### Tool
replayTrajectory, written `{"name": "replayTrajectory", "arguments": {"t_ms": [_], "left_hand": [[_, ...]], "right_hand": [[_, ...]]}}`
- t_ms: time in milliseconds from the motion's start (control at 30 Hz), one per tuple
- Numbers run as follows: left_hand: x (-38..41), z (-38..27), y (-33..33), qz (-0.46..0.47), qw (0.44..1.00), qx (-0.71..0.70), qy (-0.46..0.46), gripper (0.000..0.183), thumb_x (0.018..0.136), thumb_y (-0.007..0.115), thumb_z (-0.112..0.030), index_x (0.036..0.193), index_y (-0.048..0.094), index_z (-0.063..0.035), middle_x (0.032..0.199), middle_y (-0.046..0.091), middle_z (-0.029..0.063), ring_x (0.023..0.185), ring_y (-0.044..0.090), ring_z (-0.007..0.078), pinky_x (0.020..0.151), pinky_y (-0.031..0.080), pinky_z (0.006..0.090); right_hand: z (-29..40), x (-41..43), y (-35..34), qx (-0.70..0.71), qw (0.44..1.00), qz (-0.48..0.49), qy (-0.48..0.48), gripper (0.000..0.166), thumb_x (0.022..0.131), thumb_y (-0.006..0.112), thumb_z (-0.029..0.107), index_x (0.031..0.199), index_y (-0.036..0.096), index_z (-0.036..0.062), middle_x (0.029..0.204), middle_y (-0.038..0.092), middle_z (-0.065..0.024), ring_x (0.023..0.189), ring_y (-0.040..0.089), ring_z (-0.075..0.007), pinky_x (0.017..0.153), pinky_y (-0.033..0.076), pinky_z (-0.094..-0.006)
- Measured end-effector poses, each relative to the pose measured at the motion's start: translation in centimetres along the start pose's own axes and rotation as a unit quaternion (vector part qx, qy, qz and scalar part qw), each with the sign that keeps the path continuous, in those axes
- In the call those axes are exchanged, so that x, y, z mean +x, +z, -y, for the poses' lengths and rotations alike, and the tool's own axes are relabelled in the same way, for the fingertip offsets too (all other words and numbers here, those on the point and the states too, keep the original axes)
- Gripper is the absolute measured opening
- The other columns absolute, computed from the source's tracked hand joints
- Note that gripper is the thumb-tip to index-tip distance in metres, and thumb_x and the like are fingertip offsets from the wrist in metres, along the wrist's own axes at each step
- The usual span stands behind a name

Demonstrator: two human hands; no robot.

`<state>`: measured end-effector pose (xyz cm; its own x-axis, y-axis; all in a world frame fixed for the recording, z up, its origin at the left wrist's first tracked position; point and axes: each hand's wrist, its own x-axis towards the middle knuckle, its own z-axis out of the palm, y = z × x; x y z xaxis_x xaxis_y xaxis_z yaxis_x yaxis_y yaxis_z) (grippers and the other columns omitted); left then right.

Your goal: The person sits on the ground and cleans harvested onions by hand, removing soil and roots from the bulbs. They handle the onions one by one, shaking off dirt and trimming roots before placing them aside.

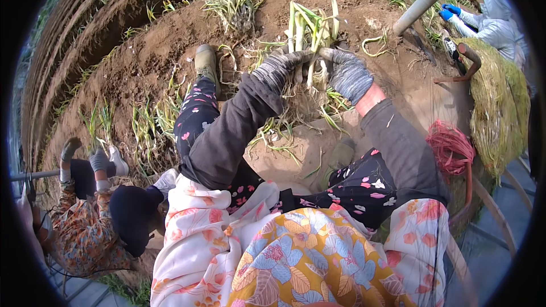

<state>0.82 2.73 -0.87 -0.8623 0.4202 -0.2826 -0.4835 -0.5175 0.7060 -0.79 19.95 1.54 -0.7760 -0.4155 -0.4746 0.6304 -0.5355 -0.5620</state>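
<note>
My left hand (281, 68), in a grey striped knit glove, grips a bundle of onion-like stalks (300, 30) from its left side. Opposite it, my right hand (347, 74), gloved alike, holds the same bundle, with the two thumbs close together. The stalks stand roughly upright, thick and pale green, and several tops look cut short. One slimmer pale stalk (314, 49) passes between the thumbs, its roots hanging below. Under the hands lies a heap of dry roots and leaf scraps (303, 102) on the soil. My fingertips are partly hidden behind the stalks.
A co-worker (94, 221) bends over plants at left; another person (490, 25) in blue gloves is at upper right. Plant clumps (234, 8) lie ahead. A metal pole (431, 0), rusty bar (469, 59), red twine (450, 147) and yellow-green strands (497, 106) are at right.
</note>
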Motion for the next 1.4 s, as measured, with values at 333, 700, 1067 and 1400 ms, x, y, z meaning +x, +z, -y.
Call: {"name": "replayTrajectory", "arguments": {"t_ms": [333, 700, 1067, 1400], "left_hand": [[-0.2, -1.8, 0.4, -0.148, 0.987, 0.012, 0.056, 0.013, 0.077, 0.056, -0.011, 0.079, 0.054, 0.0017, 0.056, 0.055, 0.0094, 0.037, 0.049, 0.0148, 0.033, 0.037, 0.0219], [-0.3, -1.5, 2.3, -0.177, 0.955, 0.231, 0.06, 0.018, 0.07, 0.066, -0.008, 0.083, 0.055, -0.0013, 0.066, 0.058, 0.0062, 0.05, 0.053, 0.0131, 0.044, 0.042, 0.0241], [-1.1, -1.6, 3.7, -0.184, 0.945, 0.27, 0.018, 0.023, 0.069, 0.068, -0.013, 0.086, 0.058, -0.0007, 0.07, 0.06, 0.0071, 0.054, 0.053, 0.0118, 0.048, 0.044, 0.0244], [-0.6, 0.9, 1.6, -0.119, 0.882, 0.452, 0.056, 0.032, 0.068, 0.069, -0.016, 0.094, 0.056, -0.0022, 0.072, 0.06, 0.0052, 0.059, 0.054, 0.0104, 0.054, 0.044, 0.024]], "right_hand": [[0.6, 0.5, -0.6, 0.025, 0.999, -0.017, -0.032, 0.01, 0.073, 0.059, 0.009, 0.082, 0.058, 0.004, 0.073, 0.059, -0.0057, 0.064, 0.056, -0.0164, 0.058, 0.047, -0.0257], [-1.1, 1.6, -1.2, 0.092, 0.995, -0.003, 0.047, 0.009, 0.077, 0.058, 0.009, 0.085, 0.057, 0.0046, 0.071, 0.057, -0.0058, 0.064, 0.054, -0.0164, 0.057, 0.045, -0.0258], [-0.2, 1.9, -1.5, 0.025, 0.994, -0.107, -0.005, 0.012, 0.08, 0.054, 0.014, 0.086, 0.059, 0.0053, 0.07, 0.058, -0.0065, 0.059, 0.053, -0.0222, 0.054, 0.046, -0.0353], [0.1, 2.2, 0.7, 0.069, 0.996, -0.057, -0.003, 0.017, 0.077, 0.058, 0.012, 0.093, 0.056, 0.0038, 0.083, 0.057, -0.0069, 0.077, 0.055, -0.0199, 0.067, 0.049, -0.0334]]}}
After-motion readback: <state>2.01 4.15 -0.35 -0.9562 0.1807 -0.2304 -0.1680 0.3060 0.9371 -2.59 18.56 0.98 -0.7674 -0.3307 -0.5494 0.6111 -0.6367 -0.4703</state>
